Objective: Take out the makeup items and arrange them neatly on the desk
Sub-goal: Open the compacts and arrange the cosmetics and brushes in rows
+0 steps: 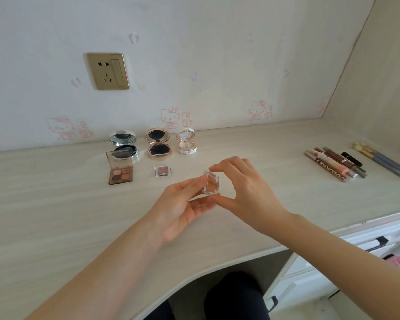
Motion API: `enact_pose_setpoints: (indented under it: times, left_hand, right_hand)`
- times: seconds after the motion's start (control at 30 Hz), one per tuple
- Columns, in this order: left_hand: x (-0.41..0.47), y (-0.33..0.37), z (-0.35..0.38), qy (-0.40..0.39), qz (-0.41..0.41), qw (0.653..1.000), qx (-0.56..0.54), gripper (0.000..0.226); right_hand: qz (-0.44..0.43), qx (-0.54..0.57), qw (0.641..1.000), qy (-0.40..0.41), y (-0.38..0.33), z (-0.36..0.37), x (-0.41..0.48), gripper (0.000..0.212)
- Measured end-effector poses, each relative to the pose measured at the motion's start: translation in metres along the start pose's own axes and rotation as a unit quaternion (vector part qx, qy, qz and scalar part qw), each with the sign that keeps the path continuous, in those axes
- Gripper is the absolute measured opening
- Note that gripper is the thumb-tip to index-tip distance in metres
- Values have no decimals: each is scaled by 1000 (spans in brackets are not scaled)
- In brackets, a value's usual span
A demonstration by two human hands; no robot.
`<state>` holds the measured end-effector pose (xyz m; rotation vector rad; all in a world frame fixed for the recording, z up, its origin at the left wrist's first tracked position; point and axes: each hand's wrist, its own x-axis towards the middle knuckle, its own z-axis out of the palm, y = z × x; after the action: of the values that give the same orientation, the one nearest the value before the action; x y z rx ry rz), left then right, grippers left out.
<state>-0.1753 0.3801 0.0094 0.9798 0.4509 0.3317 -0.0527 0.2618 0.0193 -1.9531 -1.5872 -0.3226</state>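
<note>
Eyeshadow case [210, 184]: small and clear, held upright just above the desk [56, 215] between both hands, not yet set down.
Left hand [180, 209]: fingers curled under and beside the case, gripping its left edge.
Right hand [243, 190]: pinches the case, forefinger on its top, thumb at its bottom corner.
Middle row: open brown palette [120, 173] and small square glitter pot [163, 170] side by side, with bare desk right of the pot, which is likely this case's spot.
Back row: three open compacts [158, 144] near the wall, silver, gold and white.
Far right: lip pens [333, 165] and brushes [379, 161] laid parallel.
Progress: mostly done. This case still needs placing, and whether more items wait out of view cannot be told.
</note>
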Motion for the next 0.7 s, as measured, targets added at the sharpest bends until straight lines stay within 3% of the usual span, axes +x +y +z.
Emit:
enact_pose_setpoints:
  times: [0.7]
  left_hand:
    - [-5,-3,-23,-5,3,1000,10,36]
  right_hand:
    - [1,124,990,-68,-5,3,5,45]
